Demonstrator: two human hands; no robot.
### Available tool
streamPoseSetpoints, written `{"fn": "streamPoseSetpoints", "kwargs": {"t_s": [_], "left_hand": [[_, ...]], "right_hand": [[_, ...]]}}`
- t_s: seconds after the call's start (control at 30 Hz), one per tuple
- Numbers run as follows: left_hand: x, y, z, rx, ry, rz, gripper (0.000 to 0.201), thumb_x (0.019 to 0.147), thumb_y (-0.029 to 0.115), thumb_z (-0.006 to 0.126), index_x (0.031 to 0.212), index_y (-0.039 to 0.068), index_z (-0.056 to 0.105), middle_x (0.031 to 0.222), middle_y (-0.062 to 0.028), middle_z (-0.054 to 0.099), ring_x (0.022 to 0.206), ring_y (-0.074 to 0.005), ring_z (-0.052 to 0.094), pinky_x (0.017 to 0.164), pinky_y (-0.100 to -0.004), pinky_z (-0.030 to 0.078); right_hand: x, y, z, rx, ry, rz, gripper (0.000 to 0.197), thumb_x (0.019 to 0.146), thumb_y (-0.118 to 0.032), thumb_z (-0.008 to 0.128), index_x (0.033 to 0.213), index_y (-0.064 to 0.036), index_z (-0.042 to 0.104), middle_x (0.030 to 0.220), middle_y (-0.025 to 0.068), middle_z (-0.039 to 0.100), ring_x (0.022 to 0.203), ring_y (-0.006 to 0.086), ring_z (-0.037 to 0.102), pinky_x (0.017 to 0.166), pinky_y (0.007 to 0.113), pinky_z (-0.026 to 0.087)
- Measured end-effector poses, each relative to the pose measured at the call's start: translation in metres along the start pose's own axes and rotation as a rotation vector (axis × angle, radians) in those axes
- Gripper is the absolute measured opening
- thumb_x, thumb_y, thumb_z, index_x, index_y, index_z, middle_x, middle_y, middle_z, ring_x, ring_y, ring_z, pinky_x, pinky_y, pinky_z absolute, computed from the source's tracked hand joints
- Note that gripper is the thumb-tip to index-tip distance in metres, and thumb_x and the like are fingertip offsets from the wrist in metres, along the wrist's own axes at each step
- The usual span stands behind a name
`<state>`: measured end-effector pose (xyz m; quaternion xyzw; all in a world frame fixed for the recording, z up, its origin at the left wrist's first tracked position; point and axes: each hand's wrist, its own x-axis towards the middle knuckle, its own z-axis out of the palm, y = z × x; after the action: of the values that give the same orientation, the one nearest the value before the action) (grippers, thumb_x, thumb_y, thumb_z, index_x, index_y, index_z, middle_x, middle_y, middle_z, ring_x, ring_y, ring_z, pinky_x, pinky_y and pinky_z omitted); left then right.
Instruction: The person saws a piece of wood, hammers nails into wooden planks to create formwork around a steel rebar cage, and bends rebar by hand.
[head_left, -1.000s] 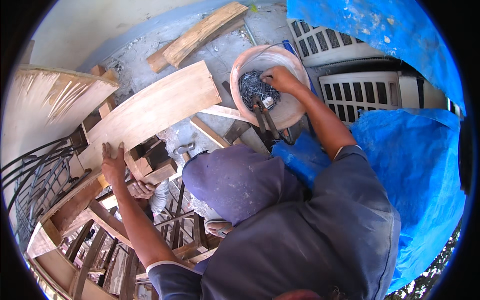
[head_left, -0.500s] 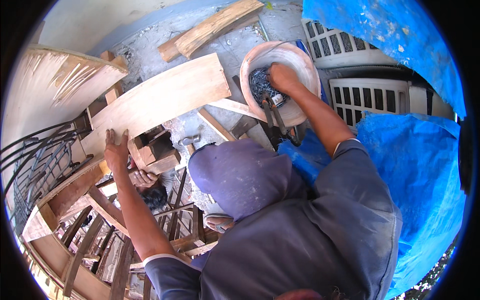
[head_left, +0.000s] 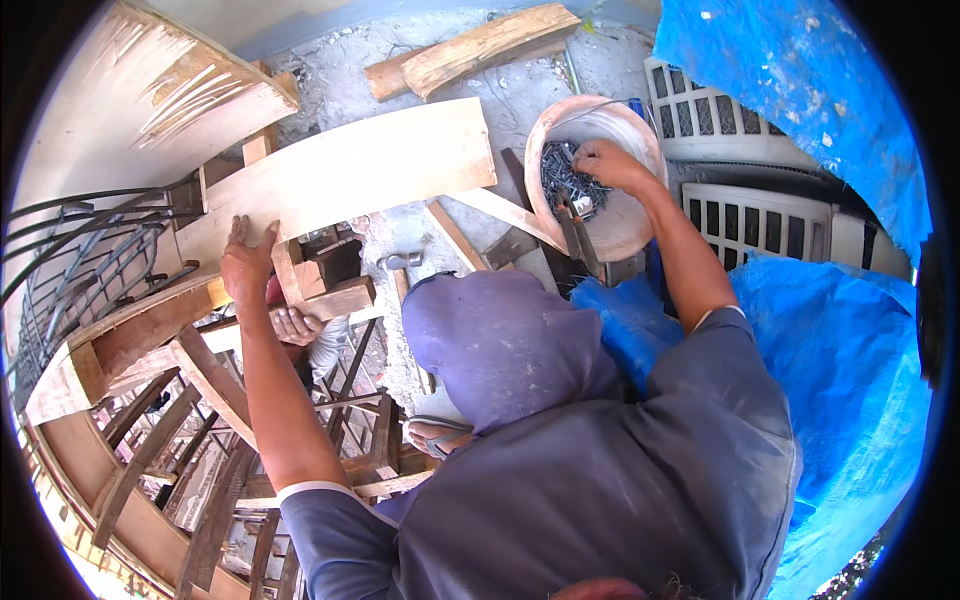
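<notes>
My left hand point(head_left: 247, 268) lies with fingers spread on the near edge of a pale plywood board point(head_left: 370, 160). My right hand point(head_left: 612, 167) is inside a whitish bucket point(head_left: 630, 232), just over a heap of nails point(head_left: 565, 172). Its fingers are drawn together, and whatever they hold is too small to make out. A pair of pincers point(head_left: 580, 240) leans in the bucket with its handles over the near rim. Below the board, another person's hand point(head_left: 295, 325) rests by a short timber point(head_left: 340, 298). A hammer point(head_left: 400, 261) lies near my knee.
A timber frame point(head_left: 210, 380) drops away at the lower left, with gaps between its members. Black cables and rebar point(head_left: 90, 250) stick out at the left. Wood offcuts point(head_left: 490, 50) lie by the wall. Blue tarp point(head_left: 850, 350) and white grilles point(head_left: 755, 220) stand at the right.
The view has shifted, so most things sit further right. My right hand has lifted a little from the nails. My left hand stays on the board; the other person's head has gone out of sight.
</notes>
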<state>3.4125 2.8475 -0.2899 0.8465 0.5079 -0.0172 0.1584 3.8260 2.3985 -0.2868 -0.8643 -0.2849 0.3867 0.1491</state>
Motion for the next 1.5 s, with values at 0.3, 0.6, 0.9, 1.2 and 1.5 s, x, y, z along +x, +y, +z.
{"fn": "streamPoseSetpoints", "kwargs": {"t_s": [0.3, 0.6, 0.9, 1.2, 1.5], "left_hand": [[-0.001, 0.010, -0.002, 0.032, -0.041, -0.053, 0.075, 0.082, 0.059, 0.074, 0.141, 0.013, 0.063, 0.153, -0.0031, 0.053, 0.133, -0.0317, 0.057, 0.108, -0.0430, 0.048], [0.004, -0.023, 0.014, -0.046, 0.038, 0.062, 0.082, 0.082, 0.062, 0.074, 0.142, 0.007, 0.061, 0.149, -0.0122, 0.056, 0.133, -0.0342, 0.057, 0.111, -0.0429, 0.046], [0.003, 0.005, -0.004, -0.015, 0.004, -0.078, 0.085, 0.076, 0.063, 0.078, 0.142, 0.012, 0.060, 0.134, -0.0171, 0.067, 0.121, -0.0353, 0.066, 0.102, -0.0446, 0.053], [0.000, 0.006, -0.006, 0.013, 0.045, -0.045, 0.069, 0.081, 0.049, 0.078, 0.140, 0.017, 0.061, 0.151, -0.0069, 0.051, 0.132, -0.0336, 0.053, 0.106, -0.0426, 0.051], [-0.006, 0.040, -0.001, -0.145, 0.210, -0.075, 0.065, 0.081, 0.049, 0.081, 0.122, 0.000, 0.068, 0.134, -0.0164, 0.055, 0.126, -0.0385, 0.048, 0.103, -0.0443, 0.050]], "right_hand": [[-0.037, 0.011, -0.020, 1.047, -0.144, 0.143, 0.011, 0.099, -0.019, 0.067, 0.101, -0.0085, 0.064, 0.096, 0.0041, 0.069, 0.081, 0.0137, 0.067, 0.071, 0.030, 0.055], [-0.025, 0.000, -0.016, 0.787, -0.081, 0.141, 0.020, 0.097, -0.019, 0.070, 0.108, -0.0025, 0.068, 0.100, 0.0084, 0.073, 0.087, 0.0180, 0.071, 0.077, 0.030, 0.058], [-0.057, -0.060, -0.028, 0.669, 0.019, -0.068, 0.020, 0.091, -0.010, 0.074, 0.108, -0.0022, 0.066, 0.083, 0.0027, 0.063, 0.071, 0.0131, 0.061, 0.065, 0.028, 0.050], [-0.005, -0.296, 0.019, 0.429, -0.265, -0.520, 0.037, 0.099, -0.013, 0.066, 0.132, -0.0005, 0.057, 0.088, 0.0068, 0.068, 0.078, 0.0153, 0.068, 0.070, 0.030, 0.057], [0.148, -0.396, 0.156, 0.078, 0.099, -0.803, 0.018, 0.094, -0.018, 0.071, 0.098, 0.0001, 0.070, 0.088, 0.0146, 0.075, 0.079, 0.0180, 0.072, 0.071, 0.034, 0.056]]}}
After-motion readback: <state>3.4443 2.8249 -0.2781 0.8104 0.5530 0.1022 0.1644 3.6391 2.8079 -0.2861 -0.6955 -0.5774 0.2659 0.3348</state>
